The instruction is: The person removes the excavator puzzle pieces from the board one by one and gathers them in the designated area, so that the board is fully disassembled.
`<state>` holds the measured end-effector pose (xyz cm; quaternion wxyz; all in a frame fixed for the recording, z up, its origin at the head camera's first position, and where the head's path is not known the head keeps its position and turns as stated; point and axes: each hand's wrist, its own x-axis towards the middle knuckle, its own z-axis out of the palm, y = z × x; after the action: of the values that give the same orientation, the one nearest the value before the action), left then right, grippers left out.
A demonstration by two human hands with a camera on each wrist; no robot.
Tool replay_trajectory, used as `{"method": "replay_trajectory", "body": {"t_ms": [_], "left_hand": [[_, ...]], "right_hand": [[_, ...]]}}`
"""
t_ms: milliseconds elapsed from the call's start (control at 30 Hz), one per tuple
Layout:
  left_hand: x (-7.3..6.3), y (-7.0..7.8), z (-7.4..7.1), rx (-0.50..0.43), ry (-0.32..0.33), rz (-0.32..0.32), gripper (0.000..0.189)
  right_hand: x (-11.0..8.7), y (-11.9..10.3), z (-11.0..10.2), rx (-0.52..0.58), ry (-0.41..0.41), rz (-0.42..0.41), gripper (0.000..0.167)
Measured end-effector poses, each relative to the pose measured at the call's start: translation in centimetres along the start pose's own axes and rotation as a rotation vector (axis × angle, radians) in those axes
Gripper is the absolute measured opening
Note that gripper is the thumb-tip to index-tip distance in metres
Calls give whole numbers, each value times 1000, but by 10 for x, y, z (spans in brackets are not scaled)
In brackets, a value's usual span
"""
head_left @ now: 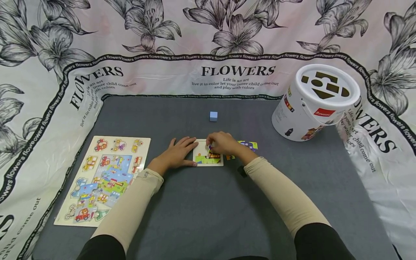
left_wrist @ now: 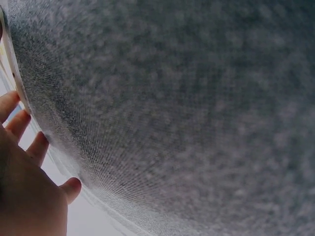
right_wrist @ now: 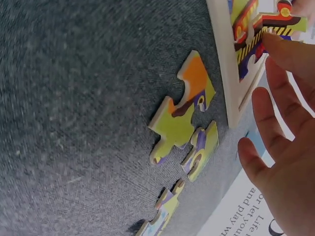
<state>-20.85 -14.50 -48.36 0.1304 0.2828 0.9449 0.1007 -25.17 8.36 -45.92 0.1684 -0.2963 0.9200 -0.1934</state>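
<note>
A small wooden jigsaw tray [head_left: 199, 145] lies mid-table, partly filled with colourful pieces. My left hand [head_left: 175, 154] is spread flat beside it, fingertips and thumb at its left edge. The left wrist view shows that hand [left_wrist: 29, 182] with straight, parted fingers. Over the tray, my right hand [head_left: 223, 143] pinches a jigsaw piece [right_wrist: 281, 21] between thumb and finger, above fitted pieces with yellow and black stripes. Just right of the tray, loose pieces lie on the cloth: an orange and green one [right_wrist: 178, 122], a purple and green one [right_wrist: 203, 151] and another [right_wrist: 162, 212].
A blue cube [head_left: 213, 116] sits behind the tray. To the left lies a large wooden vehicle puzzle board [head_left: 143, 142] with picture cards on it. A white bucket [head_left: 297, 113] with a shape-sorter lid stands at the back right. Grey cloth [head_left: 201, 209] covers the work area.
</note>
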Motion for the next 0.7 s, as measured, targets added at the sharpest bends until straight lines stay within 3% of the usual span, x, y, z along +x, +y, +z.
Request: {"method": "replay_trajectory", "body": {"t_ms": [700], "left_hand": [[-1, 1, -1, -2, -4, 1, 85]], "right_hand": [[-1, -4, 3, -74, 36, 6, 19]]}}
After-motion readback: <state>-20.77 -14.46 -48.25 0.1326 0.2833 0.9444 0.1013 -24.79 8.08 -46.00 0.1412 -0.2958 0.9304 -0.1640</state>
